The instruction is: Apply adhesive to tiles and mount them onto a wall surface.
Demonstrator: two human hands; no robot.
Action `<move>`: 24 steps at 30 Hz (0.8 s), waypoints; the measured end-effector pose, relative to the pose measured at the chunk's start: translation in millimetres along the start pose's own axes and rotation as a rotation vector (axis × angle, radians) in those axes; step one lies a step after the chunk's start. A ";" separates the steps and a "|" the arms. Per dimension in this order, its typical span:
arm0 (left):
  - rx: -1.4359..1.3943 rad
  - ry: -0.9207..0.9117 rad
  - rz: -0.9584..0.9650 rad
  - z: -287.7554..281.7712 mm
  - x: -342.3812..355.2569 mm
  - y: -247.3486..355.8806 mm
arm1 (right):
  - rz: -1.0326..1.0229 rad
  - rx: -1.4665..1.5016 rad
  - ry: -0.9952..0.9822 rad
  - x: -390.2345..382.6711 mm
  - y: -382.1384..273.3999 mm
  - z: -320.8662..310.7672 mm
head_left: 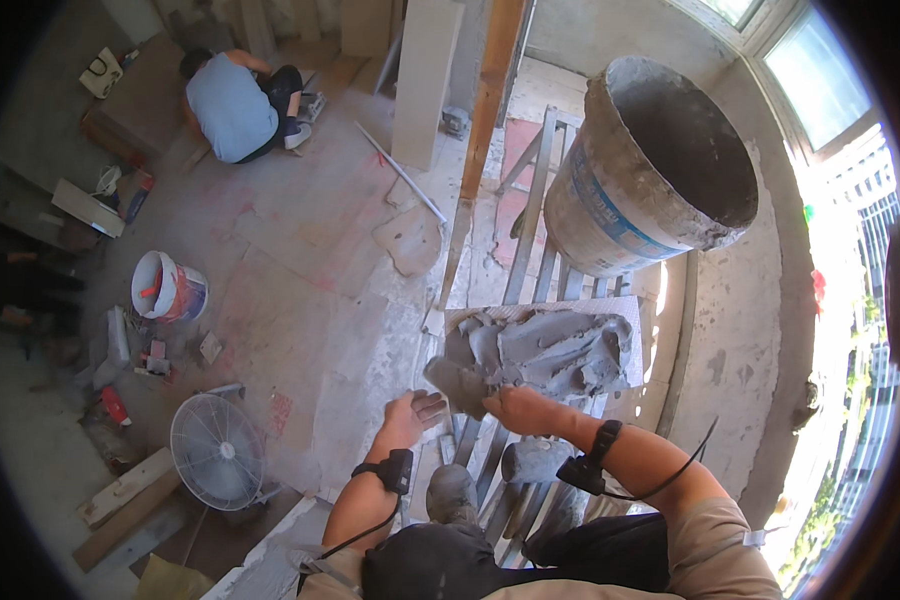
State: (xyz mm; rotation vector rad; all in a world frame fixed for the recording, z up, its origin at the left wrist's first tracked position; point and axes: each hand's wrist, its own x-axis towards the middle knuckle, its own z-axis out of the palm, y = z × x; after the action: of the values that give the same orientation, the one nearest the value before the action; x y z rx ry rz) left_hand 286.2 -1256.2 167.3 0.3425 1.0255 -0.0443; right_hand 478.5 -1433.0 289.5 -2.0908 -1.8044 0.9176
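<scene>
My right hand [518, 408] is closed round the handle of a trowel [456, 384], whose blade is coated in grey mortar and points left. My left hand [413, 420] is beside the blade's near left edge, fingers extended and holding nothing; whether it touches the blade I cannot tell. Just beyond the trowel lies a light tile [634, 318], spread with a thick, uneven layer of wet grey mortar [550, 350]. The tile rests on a slatted metal stand [542, 268]. Behind it, on the same stand, is a big mortar-smeared bucket [600, 205], tilted in view.
A wooden post [490, 95] rises left of the stand. On the left floor are a fan [220, 450], a white bucket [152, 290] and boards [125, 490]. A person [232, 108] crouches at the far left. Windows [820, 75] line the right.
</scene>
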 end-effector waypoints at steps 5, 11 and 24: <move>0.020 0.203 0.083 -29.6 -7.9 26.7 | -0.092 0.106 -0.147 3.2 -36.0 31.2; 0.021 0.245 0.208 -37.6 -8.5 46.1 | -0.075 0.180 -0.138 7.0 -37.4 20.2; 0.021 0.150 0.176 -19.6 -10.7 42.0 | 0.064 0.078 -0.014 68.7 -9.3 5.7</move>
State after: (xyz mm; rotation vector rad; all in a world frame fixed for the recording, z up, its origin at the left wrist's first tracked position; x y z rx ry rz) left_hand 272.6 -1211.9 177.9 0.4596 1.1404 0.1306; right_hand 470.8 -1366.9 269.2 -2.1094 -1.6890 1.0042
